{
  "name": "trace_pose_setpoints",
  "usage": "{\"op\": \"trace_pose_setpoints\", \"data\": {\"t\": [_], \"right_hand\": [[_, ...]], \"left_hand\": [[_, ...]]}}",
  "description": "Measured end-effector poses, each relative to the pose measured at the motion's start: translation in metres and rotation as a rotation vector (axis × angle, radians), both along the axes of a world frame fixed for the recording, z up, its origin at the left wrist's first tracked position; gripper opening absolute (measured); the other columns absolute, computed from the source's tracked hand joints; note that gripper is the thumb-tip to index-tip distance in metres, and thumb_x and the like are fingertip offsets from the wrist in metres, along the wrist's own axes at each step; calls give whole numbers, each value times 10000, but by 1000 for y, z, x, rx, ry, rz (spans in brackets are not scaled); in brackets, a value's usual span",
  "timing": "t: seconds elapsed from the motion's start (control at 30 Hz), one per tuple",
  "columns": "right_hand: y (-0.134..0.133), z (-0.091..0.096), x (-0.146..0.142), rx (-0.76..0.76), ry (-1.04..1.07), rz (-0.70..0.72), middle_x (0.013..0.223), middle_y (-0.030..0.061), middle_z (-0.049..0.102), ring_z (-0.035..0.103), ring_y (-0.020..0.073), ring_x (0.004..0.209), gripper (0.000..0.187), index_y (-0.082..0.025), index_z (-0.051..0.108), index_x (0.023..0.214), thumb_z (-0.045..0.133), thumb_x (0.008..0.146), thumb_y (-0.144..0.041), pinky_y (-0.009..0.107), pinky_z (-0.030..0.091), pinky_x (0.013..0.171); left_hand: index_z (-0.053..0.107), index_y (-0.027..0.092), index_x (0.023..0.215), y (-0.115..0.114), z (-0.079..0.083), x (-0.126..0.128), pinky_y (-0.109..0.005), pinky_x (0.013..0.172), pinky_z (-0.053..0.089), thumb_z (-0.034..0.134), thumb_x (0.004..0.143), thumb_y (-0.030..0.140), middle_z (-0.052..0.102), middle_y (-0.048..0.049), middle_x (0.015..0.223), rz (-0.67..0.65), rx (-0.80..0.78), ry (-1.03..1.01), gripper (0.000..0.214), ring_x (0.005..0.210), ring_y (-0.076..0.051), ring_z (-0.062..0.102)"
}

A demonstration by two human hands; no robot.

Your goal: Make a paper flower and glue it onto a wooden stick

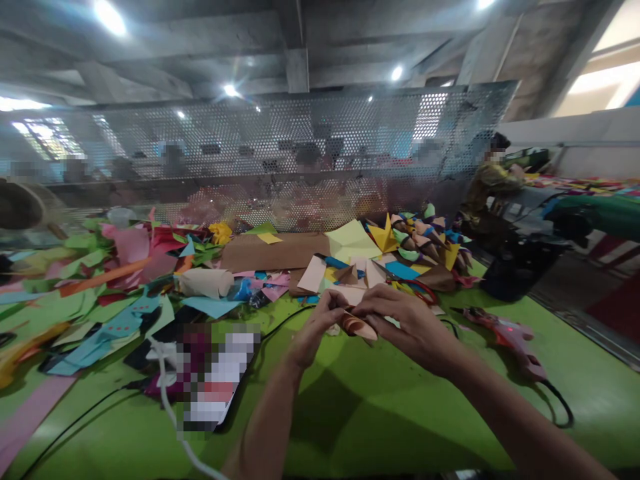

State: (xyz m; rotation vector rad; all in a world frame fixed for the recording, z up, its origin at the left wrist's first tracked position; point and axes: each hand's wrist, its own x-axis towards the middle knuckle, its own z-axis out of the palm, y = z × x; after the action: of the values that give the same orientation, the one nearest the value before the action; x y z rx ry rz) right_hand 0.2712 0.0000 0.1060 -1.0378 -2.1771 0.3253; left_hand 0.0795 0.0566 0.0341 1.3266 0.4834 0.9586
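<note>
Between my two hands is a small piece of rolled peach-coloured paper, its curled layers facing me. My left hand pinches its left side with thumb and fingers. From the right, my right hand grips the upper and right edge, fingers bent over it. Just behind my hands lie folded pale and brown paper pieces and scissors with a red handle. A pink glue gun with a small red light rests on the table to the right of my right hand.
Coloured paper scraps cover the left of the green table. A phone and a white cable lie left of my arm. Paper cones are heaped behind. A perforated metal screen stands beyond; a person is at the right.
</note>
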Motion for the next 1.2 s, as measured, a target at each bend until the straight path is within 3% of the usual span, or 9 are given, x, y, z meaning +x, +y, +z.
{"op": "trace_pose_setpoints", "data": {"t": [0.1,0.2,0.37,0.47,0.67,0.77,0.87,1.0,1.2], "right_hand": [[1,-1,1,-34,104,-34,983,89,679,644,204,917,219,-201,734,1011,525,947,-202,312,505,808],[2,-5,0,-100,174,-106,951,88,688,645,214,902,221,-197,745,952,526,929,-205,323,503,796],[3,-14,-3,-233,307,-169,902,73,663,633,197,826,231,-186,738,908,508,887,-206,284,494,695],[5,-20,-4,-283,396,-178,893,64,631,620,175,742,230,-175,718,921,496,882,-223,269,491,628],[8,-35,-9,-62,203,-264,950,100,655,638,228,891,231,-189,716,944,495,946,-257,335,509,783],[6,-41,-14,33,80,-312,981,110,668,642,240,920,229,-193,709,972,481,957,-211,350,505,809],[3,-46,-20,108,33,-332,1038,113,676,642,249,941,244,-203,696,1062,493,937,-154,356,509,802],[2,-50,-26,112,104,-273,1047,120,674,646,244,969,258,-196,693,1116,512,939,-143,350,523,815],[0,-49,-28,78,162,-202,1040,105,665,651,227,971,297,-224,697,1167,523,943,-137,332,533,814]], "left_hand": [[463,222,1067,-2,4,-2,-257,780,379,746,746,372,486,-7,1002,-52,8,28,454,915,-160,475],[430,238,1099,-4,7,-1,-250,819,393,847,650,280,499,-19,1063,-16,73,121,614,992,-173,499],[419,231,1033,-3,4,4,-234,773,410,760,777,374,525,-13,1021,60,28,71,450,901,-140,516],[478,221,1052,0,1,6,-260,860,421,733,798,445,564,-28,1076,124,30,48,424,995,-166,529],[588,241,1139,-1,1,10,-346,1054,361,552,903,530,616,-55,1237,295,108,211,375,1216,-240,505],[594,250,1126,-2,0,11,-354,1045,376,507,919,539,626,-56,1221,284,87,261,365,1207,-254,519],[500,258,1199,-3,-4,11,-338,1019,403,619,858,524,599,-55,1239,221,67,219,448,1188,-243,532],[416,258,1184,-2,-7,9,-316,983,416,614,869,524,591,-30,1154,245,101,218,457,1106,-205,552],[513,255,1262,-2,-7,7,-302,897,425,499,929,529,603,-26,1075,326,66,253,432,997,-202,537]]}}
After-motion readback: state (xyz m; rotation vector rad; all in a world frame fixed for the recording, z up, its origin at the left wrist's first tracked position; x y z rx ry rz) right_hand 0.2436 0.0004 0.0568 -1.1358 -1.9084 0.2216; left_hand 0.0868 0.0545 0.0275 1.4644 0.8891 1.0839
